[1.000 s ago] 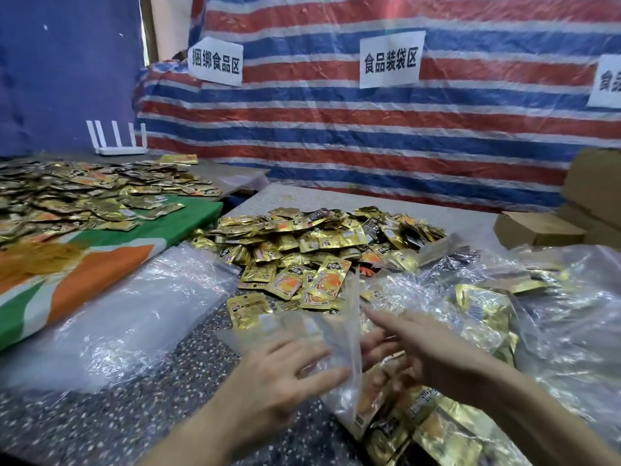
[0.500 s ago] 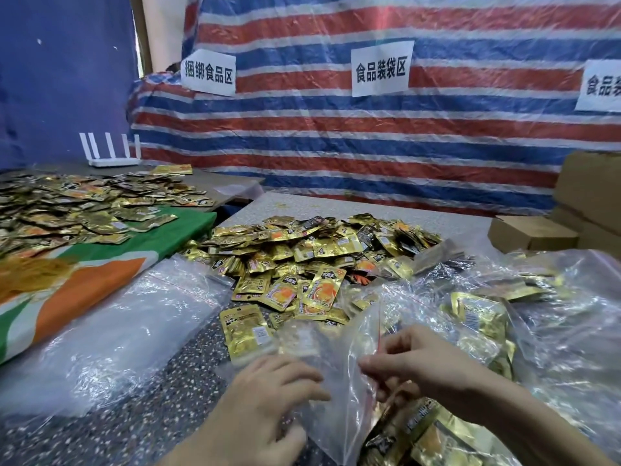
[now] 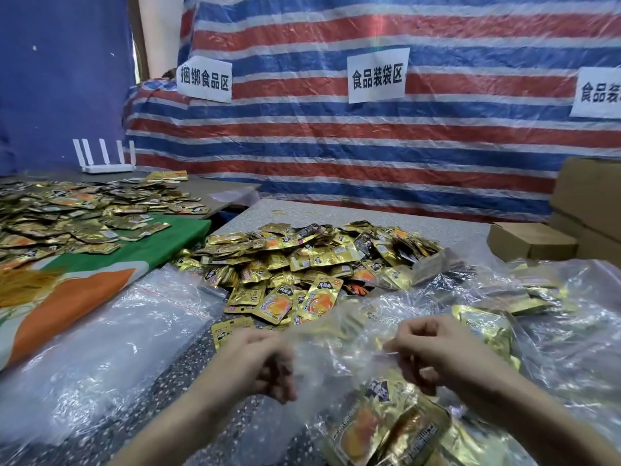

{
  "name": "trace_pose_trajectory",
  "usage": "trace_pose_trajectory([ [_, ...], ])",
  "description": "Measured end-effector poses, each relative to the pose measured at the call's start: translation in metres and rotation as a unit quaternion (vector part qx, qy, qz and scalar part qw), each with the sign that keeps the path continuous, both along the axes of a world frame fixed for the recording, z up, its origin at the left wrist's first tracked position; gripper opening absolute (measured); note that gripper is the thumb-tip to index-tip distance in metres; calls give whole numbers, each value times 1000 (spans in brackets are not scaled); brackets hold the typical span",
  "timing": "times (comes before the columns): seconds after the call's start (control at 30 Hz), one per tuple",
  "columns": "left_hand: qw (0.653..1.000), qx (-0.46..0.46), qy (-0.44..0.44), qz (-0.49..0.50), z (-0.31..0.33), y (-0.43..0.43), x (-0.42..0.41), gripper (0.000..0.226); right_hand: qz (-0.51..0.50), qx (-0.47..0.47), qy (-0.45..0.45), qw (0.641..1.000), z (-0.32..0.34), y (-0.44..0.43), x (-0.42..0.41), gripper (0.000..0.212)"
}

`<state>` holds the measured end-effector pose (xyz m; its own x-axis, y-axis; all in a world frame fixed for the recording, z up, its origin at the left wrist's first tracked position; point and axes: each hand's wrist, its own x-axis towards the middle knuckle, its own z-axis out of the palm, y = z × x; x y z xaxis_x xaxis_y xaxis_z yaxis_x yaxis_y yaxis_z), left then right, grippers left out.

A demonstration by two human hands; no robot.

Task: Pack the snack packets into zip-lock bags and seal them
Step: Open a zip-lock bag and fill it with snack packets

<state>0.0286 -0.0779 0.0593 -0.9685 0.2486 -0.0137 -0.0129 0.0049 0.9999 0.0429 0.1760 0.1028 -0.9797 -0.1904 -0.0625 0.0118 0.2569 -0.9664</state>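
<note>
I hold the filled zip-lock bag (image 3: pixel 339 361) stretched between my left hand (image 3: pixel 255 361) and right hand (image 3: pixel 437 351), both pinching its mouth, just in front of the packet pile (image 3: pixel 302 264); a skewed pull could misalign the zip.

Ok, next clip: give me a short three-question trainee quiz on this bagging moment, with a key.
1. True or false: the left hand and the right hand both grip the same clear bag.
2. Fill in: the loose pile of packets beyond the hands is mostly ___ in colour.
3. Where does the white router stand? A) at the back of the left-hand table B) inside the clear bag C) in the right hand
Key: 1 true; 2 gold; 3 A.
</note>
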Motion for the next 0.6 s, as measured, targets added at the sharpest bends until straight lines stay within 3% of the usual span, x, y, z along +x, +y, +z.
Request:
trace_pose_trajectory([
  [0.1,998,33,-42,27,1,-3,-11,10,-17,6,69,997,0,4,-3,32],
  [0.2,995,54,-75,29,1,4,-21,25,13,103,247,963,-2,-4,-2,66],
  [0.23,994,64,-89,24,2,7,-24,27,36,150,311,938,-2,-6,-1,66],
  [0.3,991,84,-108,11,6,13,-30,19,106,223,384,890,0,-8,-3,44],
  [0.37,987,102,-122,-6,10,16,-39,12,184,272,342,880,6,-12,-5,14],
  [0.47,986,98,-132,-24,8,18,-57,7,225,325,302,867,5,-10,-14,31],
  [0.6,981,65,-164,-81,4,11,-97,18,179,285,352,873,4,-6,-25,8],
])
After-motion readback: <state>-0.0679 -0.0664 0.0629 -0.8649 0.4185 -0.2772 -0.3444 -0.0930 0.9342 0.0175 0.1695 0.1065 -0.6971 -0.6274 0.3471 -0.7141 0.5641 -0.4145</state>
